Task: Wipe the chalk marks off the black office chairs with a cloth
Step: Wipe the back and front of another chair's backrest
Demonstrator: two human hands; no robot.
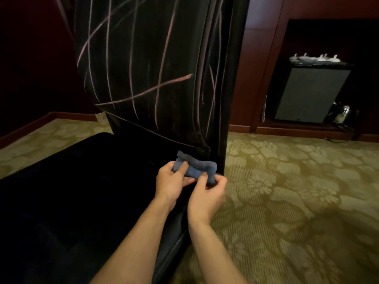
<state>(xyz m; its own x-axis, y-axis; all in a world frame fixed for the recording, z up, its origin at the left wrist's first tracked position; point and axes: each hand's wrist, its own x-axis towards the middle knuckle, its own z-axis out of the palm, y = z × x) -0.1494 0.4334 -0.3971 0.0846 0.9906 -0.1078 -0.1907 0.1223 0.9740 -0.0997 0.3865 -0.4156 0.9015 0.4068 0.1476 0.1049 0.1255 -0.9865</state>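
Patterned carpet (pixel 287 181) surrounds a black chair (pixel 153 58) streaked with chalk marks (pixel 143 93); low by its seat, left hand (pixel 171 182) and right hand (pixel 207 191) both pinch a bunched blue cloth (pixel 196 167), apparently refolding it for wiping.

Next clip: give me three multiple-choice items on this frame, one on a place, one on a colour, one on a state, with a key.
1. Where is the cloth?
A. on the carpet
B. low by the chair back
C. on the fridge

2. What colour is the cloth?
A. blue
B. white
C. red

3. The chalk marks are:
A. all wiped off
B. still on the back
C. only on the seat

Key:
1 B, both hands (left hand, right hand) hold it there.
2 A, it looks blue.
3 B, pink lines cross the back.
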